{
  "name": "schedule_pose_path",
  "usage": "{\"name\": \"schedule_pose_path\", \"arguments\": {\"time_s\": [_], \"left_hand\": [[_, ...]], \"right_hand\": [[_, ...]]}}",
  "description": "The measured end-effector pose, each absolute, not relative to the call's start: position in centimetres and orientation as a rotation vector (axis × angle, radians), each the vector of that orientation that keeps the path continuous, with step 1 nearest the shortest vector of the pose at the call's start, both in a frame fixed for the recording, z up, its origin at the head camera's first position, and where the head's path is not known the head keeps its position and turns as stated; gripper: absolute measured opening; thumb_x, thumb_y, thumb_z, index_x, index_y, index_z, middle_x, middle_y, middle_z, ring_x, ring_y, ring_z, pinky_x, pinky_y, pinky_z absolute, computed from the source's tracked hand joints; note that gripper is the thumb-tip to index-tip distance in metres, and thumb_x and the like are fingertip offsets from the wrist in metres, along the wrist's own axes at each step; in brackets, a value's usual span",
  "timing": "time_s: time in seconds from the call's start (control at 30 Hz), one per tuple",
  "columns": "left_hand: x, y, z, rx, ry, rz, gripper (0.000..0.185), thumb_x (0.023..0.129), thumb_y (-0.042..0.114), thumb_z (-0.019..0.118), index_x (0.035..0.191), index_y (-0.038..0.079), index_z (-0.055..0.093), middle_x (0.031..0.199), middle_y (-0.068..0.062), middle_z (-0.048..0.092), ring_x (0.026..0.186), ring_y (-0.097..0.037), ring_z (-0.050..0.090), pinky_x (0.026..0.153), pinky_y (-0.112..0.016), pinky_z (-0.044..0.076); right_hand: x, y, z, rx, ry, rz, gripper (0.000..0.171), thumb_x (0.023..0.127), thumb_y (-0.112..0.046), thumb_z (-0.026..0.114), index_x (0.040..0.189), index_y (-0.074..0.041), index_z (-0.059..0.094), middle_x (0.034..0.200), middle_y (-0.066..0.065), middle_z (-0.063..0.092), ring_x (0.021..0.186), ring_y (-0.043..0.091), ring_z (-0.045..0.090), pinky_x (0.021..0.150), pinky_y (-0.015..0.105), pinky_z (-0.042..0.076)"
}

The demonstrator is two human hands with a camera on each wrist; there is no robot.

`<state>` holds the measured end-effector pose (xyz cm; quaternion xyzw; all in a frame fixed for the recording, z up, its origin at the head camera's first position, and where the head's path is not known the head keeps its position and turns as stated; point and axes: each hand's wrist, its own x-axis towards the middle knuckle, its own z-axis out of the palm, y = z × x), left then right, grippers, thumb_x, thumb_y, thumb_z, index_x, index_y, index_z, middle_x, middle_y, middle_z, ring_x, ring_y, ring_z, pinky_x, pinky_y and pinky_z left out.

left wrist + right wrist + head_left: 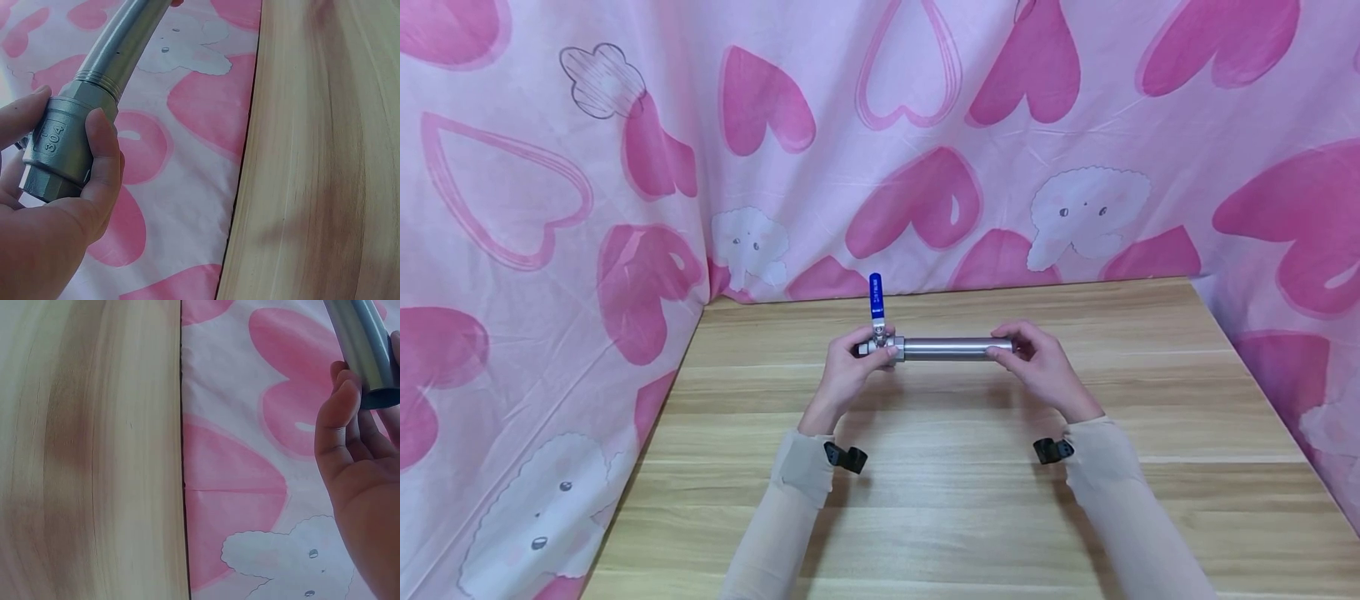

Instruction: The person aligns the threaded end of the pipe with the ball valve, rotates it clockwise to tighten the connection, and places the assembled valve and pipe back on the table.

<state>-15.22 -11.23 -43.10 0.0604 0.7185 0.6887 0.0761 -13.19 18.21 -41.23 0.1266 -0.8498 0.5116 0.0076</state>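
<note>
At frame centre, above the wooden surface [955, 500], the left hand [848, 372] has its grip curled round the steel valve [880, 346], whose blue lever [876, 297] stands upright. The steel pipe [953, 348] runs rightward from the valve; the right hand [1045, 367] pinches its far end. A pink heart-print cloth [550, 208] hangs behind.
</note>
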Motion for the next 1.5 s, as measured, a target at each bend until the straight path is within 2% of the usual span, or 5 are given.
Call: {"name": "schedule_pose_path", "arguments": {"time_s": [0.33, 0.6, 0.9, 1.3, 1.5], "left_hand": [[-15.1, -11.1, -43.3, 0.196, 2.189, 2.053, 0.035, 0.087, 0.014, 0.072, 0.122, 0.011, 0.066, 0.121, -0.012, 0.062, 0.097, -0.025, 0.062, 0.081, -0.033, 0.062], [-15.0, -11.0, -43.3, 0.19, 2.194, 2.055, 0.034, 0.087, 0.015, 0.072, 0.121, 0.013, 0.067, 0.119, -0.01, 0.063, 0.097, -0.026, 0.062, 0.081, -0.034, 0.062], [-15.1, -11.0, -43.5, 0.219, 2.197, 2.056, 0.035, 0.087, 0.014, 0.072, 0.122, 0.011, 0.066, 0.119, -0.012, 0.062, 0.097, -0.028, 0.062, 0.081, -0.034, 0.062], [-14.5, -10.9, -42.2, 0.197, 2.195, 2.029, 0.037, 0.088, 0.008, 0.07, 0.125, 0.004, 0.063, 0.12, -0.016, 0.061, 0.092, -0.017, 0.062, 0.081, -0.032, 0.062], [-14.4, -10.8, -41.9, 0.201, 2.203, 2.02, 0.036, 0.089, 0.007, 0.069, 0.124, 0.004, 0.063, 0.119, -0.016, 0.062, 0.093, -0.019, 0.062, 0.081, -0.032, 0.062]], "right_hand": [[-14.5, 19.1, -44.2, 0.364, -2.681, 1.618, 0.029, 0.096, -0.028, 0.06, 0.118, -0.008, 0.061, 0.1, 0.009, 0.063, 0.078, 0.014, 0.055, 0.061, 0.019, 0.051], [-14.6, 19.2, -44.5, 0.345, -2.676, 1.633, 0.03, 0.096, -0.039, 0.058, 0.113, -0.016, 0.062, 0.089, 0.006, 0.062, 0.073, 0.018, 0.057, 0.057, 0.024, 0.052], [-14.6, 19.1, -44.4, 0.292, -2.685, 1.626, 0.031, 0.095, -0.043, 0.057, 0.11, -0.016, 0.064, 0.086, 0.009, 0.064, 0.072, 0.022, 0.058, 0.056, 0.024, 0.051], [-14.6, 18.9, -44.5, 0.232, -2.687, 1.683, 0.037, 0.094, -0.046, 0.058, 0.113, -0.014, 0.063, 0.09, 0.009, 0.062, 0.072, 0.02, 0.059, 0.057, 0.025, 0.054], [-14.6, 18.9, -44.5, 0.298, -2.678, 1.676, 0.035, 0.093, -0.042, 0.061, 0.117, -0.016, 0.063, 0.103, 0.006, 0.062, 0.076, 0.022, 0.059, 0.061, 0.022, 0.054]]}}
